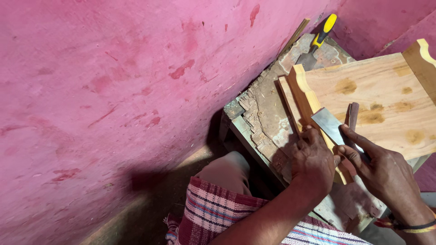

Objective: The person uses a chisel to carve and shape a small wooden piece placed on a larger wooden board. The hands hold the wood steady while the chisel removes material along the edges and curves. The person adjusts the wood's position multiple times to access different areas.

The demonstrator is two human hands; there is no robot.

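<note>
Fingers of your right hand [379, 165] pinch a flat metal blade [335, 127] against the wooden panel [372, 97], which lies on the worn tabletop [268, 113]. Your left hand [313, 159] presses down on the panel's scalloped side rail [305, 93], fingers curled together over its edge (their tips are hidden). A yellow-handled scraper [320, 38] rests well apart, beside the pink wall [113, 90].
</note>
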